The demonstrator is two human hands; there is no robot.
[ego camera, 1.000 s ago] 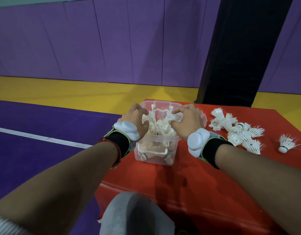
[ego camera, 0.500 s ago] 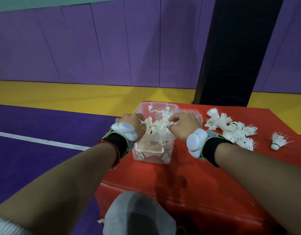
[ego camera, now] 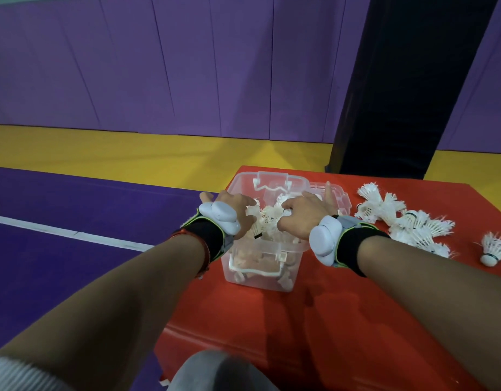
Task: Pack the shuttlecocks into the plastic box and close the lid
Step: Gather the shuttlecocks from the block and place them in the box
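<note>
Overall: an indoor sports hall, seen looking forward and down.
Wall (ego camera: pixel 187 66): purple padded panels run across the whole back.
Floor (ego camera: pixel 60 263): purple with a white line on the left, and a yellow band along the foot of the wall.
Pillar (ego camera: pixel 407 80): black and upright, standing just behind the far edge of the desk.
Desk (ego camera: pixel 314 320): a low, red, padded surface that carries the box and all the shuttlecocks.
Plastic box (ego camera: pixel 257 275): clear, upright and open-topped, standing near the desk's left edge. A white latch handle hangs on its near wall.
Lid (ego camera: pixel 341 198): clear, off the box, lying just behind and to the right of it. The right hand hides part of it.
Loose shuttlecocks (ego camera: pixel 407 224): a white pile lying on the desk to the right of the box, apart from it.
Boxed shuttlecocks (ego camera: pixel 267 224): a white heap filling the box and rising above its rim.
Left hand (ego camera: pixel 238 213): over the box's left rim with the thumb out to the left. The fingers bend down onto the feathers, but I cannot tell whether they grip.
Right hand (ego camera: pixel 303 218): over the right rim, with the fingers curled closed around shuttlecocks at the top of the heap.
Wrist pods (ego camera: pixel 219 218): a white pod on a black band on each wrist.
Lone shuttlecock (ego camera: pixel 494 249): on the desk at the far right, well apart from the box.
</note>
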